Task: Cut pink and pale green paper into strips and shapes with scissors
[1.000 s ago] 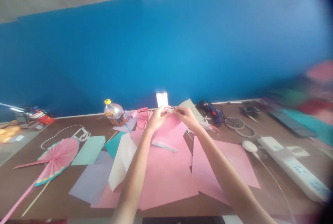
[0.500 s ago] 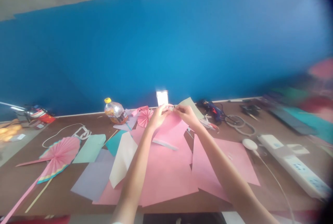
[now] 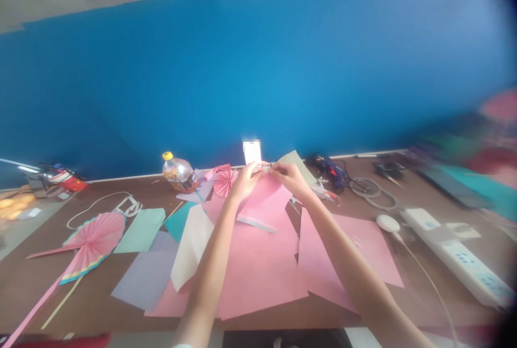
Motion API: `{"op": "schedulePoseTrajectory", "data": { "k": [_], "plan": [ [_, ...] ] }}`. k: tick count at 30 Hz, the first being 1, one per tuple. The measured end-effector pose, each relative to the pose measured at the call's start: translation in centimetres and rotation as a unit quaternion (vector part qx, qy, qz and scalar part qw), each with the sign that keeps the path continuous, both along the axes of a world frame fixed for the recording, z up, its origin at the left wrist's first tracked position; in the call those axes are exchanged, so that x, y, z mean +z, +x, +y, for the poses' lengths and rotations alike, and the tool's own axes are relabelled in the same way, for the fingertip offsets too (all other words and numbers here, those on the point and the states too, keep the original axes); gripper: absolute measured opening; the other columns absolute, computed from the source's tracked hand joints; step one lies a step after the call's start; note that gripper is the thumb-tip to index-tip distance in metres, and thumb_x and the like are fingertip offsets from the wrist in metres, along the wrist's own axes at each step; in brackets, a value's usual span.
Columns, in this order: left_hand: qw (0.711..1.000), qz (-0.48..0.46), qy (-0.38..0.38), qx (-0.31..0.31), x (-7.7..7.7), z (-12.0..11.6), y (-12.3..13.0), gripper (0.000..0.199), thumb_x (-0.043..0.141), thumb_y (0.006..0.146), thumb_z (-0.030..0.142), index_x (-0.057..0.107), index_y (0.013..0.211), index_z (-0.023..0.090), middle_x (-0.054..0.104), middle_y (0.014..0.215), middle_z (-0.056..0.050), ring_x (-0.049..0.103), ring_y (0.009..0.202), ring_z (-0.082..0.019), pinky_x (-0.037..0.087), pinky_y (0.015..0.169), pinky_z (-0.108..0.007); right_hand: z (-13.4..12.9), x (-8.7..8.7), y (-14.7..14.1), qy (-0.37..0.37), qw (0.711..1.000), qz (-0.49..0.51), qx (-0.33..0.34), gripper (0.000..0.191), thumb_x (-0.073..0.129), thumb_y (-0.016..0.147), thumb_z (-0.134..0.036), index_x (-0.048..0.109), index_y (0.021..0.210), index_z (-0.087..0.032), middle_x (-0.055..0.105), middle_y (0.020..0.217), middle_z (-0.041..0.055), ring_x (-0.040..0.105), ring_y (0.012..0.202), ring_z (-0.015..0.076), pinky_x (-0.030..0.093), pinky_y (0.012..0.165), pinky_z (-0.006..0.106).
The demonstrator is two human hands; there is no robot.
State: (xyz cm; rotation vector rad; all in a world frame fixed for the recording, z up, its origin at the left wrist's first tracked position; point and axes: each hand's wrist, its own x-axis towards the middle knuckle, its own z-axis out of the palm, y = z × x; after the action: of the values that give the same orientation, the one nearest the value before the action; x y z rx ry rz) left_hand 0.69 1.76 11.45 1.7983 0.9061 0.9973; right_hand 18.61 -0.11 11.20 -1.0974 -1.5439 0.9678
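Both arms reach to the back of the table. My left hand (image 3: 246,180) and my right hand (image 3: 288,176) are close together, fingers pinched at the far edge of a sheet of pink paper (image 3: 264,202). The near edge of that sheet shows a pale strip (image 3: 256,224). Beneath it lies a larger pink sheet (image 3: 258,272). The fingertips are small and partly hidden. Just left of my left hand is a small pleated pink paper fan (image 3: 225,182), and a white card (image 3: 252,152) stands behind the hands.
At left lie a large pink pleated fan (image 3: 92,243) and pale green paper (image 3: 141,230). A bottle with a yellow cap (image 3: 180,173) lies tilted at the back. To the right are a white power strip (image 3: 456,256), a coiled cable (image 3: 374,194) and a dark blue tool (image 3: 331,170).
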Motion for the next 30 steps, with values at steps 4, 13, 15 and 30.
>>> {"op": "schedulePoseTrajectory", "data": {
  "k": [4, 13, 15, 30],
  "plan": [
    [1.000, 0.000, 0.000, -0.009, 0.12, -0.10, -0.02, 0.044, 0.057, 0.087, 0.044, 0.057, 0.124, 0.021, 0.067, 0.115, -0.011, 0.062, 0.106, -0.023, 0.045, 0.093, -0.033, -0.16, 0.24, -0.05, 0.000, 1.000, -0.009, -0.005, 0.038, 0.061, 0.077, -0.054, 0.068, 0.078, -0.017, 0.062, 0.066, 0.0034, 0.053, 0.063, 0.0176, 0.037, 0.055, 0.028],
    [1.000, 0.013, 0.010, -0.011, 0.03, 0.01, -0.13, 0.043, 0.054, 0.089, 0.042, 0.056, 0.126, 0.021, 0.067, 0.114, -0.011, 0.063, 0.100, -0.022, 0.046, 0.087, -0.031, -0.13, 0.22, 0.02, -0.007, 1.000, -0.011, -0.007, 0.037, 0.061, 0.077, -0.053, 0.068, 0.078, -0.016, 0.063, 0.067, 0.0042, 0.054, 0.063, 0.0177, 0.037, 0.057, 0.028],
    [1.000, 0.020, 0.009, -0.007, 0.04, -0.03, -0.10, 0.045, 0.054, 0.089, 0.045, 0.056, 0.127, 0.021, 0.068, 0.110, -0.010, 0.063, 0.093, -0.020, 0.046, 0.081, -0.029, -0.17, 0.24, 0.02, -0.014, 1.000, -0.012, -0.008, 0.036, 0.060, 0.077, -0.051, 0.068, 0.078, -0.016, 0.064, 0.068, 0.0041, 0.053, 0.062, 0.0169, 0.037, 0.057, 0.028],
    [0.998, 0.050, 0.027, 0.024, 0.06, -0.08, 0.06, 0.048, 0.049, 0.089, 0.052, 0.058, 0.123, 0.020, 0.069, 0.102, -0.008, 0.059, 0.078, -0.016, 0.043, 0.070, -0.025, -0.26, 0.47, -0.05, -0.015, 1.000, -0.024, -0.006, 0.031, 0.055, 0.080, -0.044, 0.066, 0.077, -0.015, 0.059, 0.067, 0.0023, 0.047, 0.059, 0.0135, 0.032, 0.056, 0.027]
  ]
}}
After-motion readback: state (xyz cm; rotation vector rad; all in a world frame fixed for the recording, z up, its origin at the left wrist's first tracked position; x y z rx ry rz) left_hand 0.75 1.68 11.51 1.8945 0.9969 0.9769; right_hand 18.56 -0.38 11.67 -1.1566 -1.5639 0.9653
